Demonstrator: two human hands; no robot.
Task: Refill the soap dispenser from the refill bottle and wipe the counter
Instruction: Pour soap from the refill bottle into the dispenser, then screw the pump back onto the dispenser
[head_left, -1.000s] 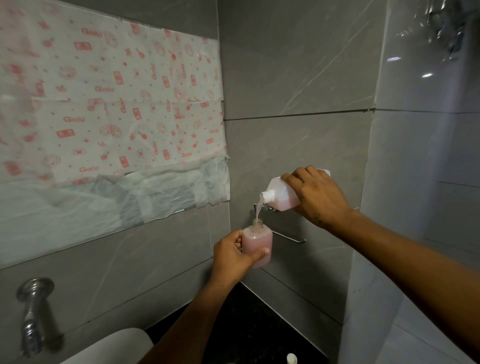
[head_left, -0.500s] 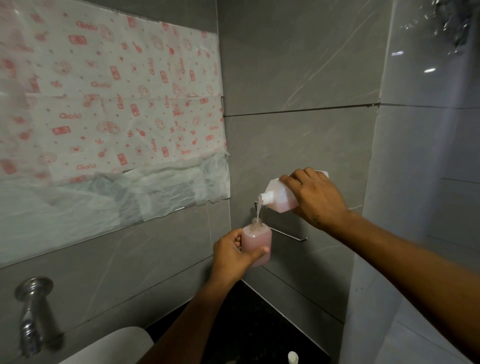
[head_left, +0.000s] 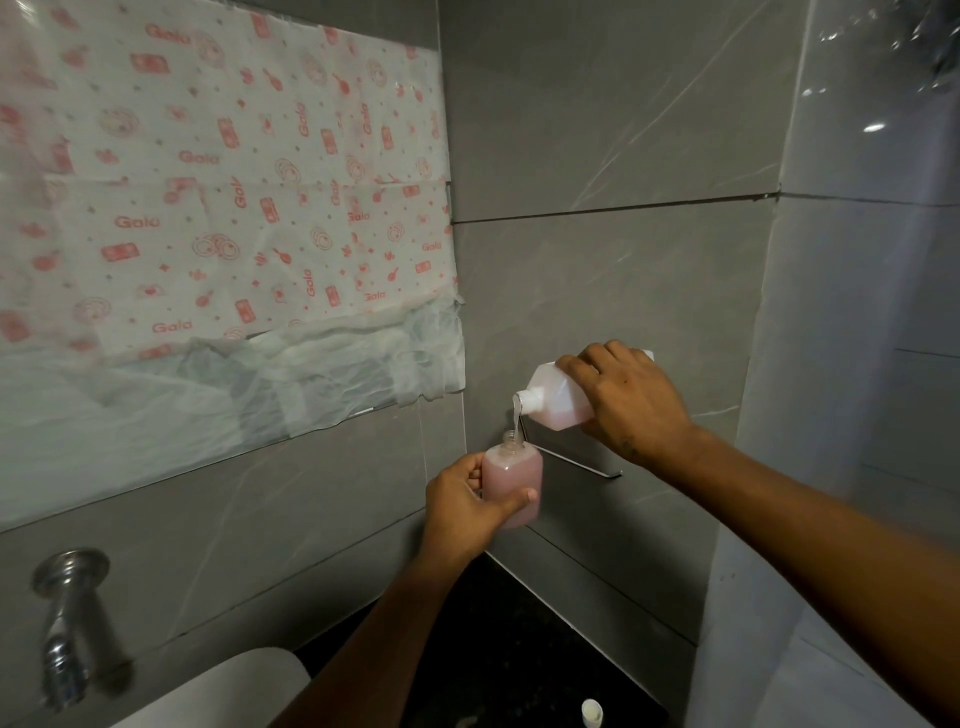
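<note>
Grey marble-look tiles close in a corner above a dark counter (head_left: 519, 649) at the bottom of the frame, where a small white cap (head_left: 591, 712) lies near the lower edge. Just above, at centre, the left hand (head_left: 467, 506) grips the upright soap dispenser (head_left: 514, 480), pink nearly to its neck. Higher and to the right, the right hand (head_left: 631, 402) clasps the refill bottle (head_left: 556, 402), tipped so a thin stream falls into the open neck. Filling looks close to finished; closing the dispenser and wiping the counter appear not yet done. No cloth shows in the frame.
</note>
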